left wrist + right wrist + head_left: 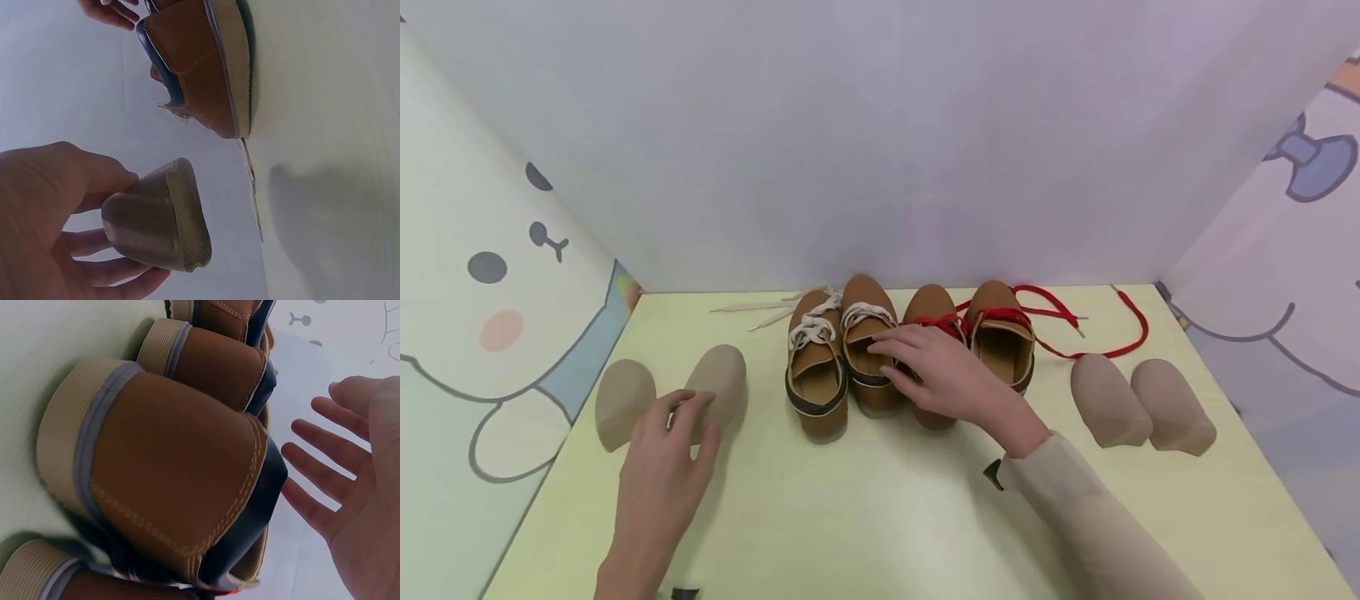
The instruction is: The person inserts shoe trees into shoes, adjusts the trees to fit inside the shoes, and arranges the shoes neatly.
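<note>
My left hand grips a grey-beige, toe-shaped shoe insert, thumb on one side and fingers on the other. The insert is raised off the table, and a shadow lies apart from it in the left wrist view. My right hand hovers over the brown shoes with fingers spread and nothing held. Beneath it, partly hidden, is a brown shoe with red laces; another red-laced shoe is to its right. Two brown shoes with off-white laces, the outer shoe and the inner shoe, stand to the left.
Another insert lies at the table's left side. Two more, a near insert and an outer insert, lie at the right. A loose red lace trails behind them. A pale wall closes the table's back edge.
</note>
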`<move>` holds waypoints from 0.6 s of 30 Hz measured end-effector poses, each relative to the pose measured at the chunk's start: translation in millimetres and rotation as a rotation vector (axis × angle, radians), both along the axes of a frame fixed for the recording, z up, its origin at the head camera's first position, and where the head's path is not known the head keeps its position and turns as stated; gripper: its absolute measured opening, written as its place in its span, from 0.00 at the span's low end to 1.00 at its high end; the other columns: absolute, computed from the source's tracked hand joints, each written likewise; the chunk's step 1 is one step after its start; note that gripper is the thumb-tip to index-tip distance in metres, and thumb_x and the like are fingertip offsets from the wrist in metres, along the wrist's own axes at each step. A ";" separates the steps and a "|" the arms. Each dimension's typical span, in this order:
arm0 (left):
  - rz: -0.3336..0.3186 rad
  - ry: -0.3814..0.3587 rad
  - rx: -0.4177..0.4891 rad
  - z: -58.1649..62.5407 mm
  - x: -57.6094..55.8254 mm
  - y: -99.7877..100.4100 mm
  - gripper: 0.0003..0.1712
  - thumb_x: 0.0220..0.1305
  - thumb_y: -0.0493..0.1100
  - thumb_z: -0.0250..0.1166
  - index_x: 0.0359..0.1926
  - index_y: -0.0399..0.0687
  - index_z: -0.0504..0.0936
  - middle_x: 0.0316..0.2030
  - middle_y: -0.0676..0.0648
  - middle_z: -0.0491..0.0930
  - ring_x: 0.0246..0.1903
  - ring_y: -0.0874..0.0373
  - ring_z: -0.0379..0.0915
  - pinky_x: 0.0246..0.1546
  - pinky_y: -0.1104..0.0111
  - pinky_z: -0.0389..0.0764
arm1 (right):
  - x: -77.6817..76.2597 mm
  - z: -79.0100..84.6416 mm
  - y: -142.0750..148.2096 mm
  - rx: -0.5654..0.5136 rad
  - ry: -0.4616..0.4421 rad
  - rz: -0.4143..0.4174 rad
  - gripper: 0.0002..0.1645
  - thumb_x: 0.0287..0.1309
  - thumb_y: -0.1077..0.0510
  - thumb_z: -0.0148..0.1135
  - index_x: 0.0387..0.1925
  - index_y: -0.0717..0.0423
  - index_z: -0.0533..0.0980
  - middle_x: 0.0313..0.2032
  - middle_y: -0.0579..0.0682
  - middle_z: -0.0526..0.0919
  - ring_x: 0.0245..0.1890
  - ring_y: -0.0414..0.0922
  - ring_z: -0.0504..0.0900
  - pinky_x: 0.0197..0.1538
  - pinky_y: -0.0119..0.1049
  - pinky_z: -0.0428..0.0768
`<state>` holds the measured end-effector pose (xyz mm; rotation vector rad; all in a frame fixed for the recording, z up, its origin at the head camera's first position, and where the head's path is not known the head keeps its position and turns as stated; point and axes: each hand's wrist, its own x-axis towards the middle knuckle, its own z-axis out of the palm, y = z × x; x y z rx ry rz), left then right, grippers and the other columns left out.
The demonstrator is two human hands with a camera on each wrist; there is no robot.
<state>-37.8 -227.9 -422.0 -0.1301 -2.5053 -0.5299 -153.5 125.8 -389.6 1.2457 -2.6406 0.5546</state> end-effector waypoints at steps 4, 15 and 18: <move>-0.023 0.014 -0.003 4.4 3.0 7.6 0.18 0.61 0.32 0.69 0.53 0.39 0.84 0.52 0.34 0.80 0.49 0.33 0.76 0.41 0.41 0.78 | -3.4 1.7 -8.3 0.011 0.007 0.015 0.21 0.73 0.51 0.63 0.64 0.49 0.80 0.63 0.48 0.83 0.65 0.48 0.80 0.70 0.49 0.76; -0.067 0.069 -0.020 10.1 8.7 20.6 0.17 0.63 0.36 0.67 0.54 0.39 0.84 0.53 0.35 0.81 0.45 0.35 0.77 0.41 0.44 0.77 | -18.6 0.1 -35.7 0.039 0.029 0.068 0.22 0.74 0.49 0.61 0.64 0.51 0.79 0.64 0.49 0.82 0.68 0.49 0.78 0.69 0.49 0.77; -0.077 0.076 -0.026 11.5 9.5 24.4 0.17 0.64 0.38 0.66 0.53 0.39 0.84 0.52 0.36 0.82 0.47 0.35 0.78 0.43 0.45 0.77 | -21.8 -1.7 -42.7 0.051 0.028 0.063 0.22 0.75 0.48 0.61 0.64 0.50 0.79 0.65 0.49 0.82 0.69 0.49 0.77 0.72 0.50 0.74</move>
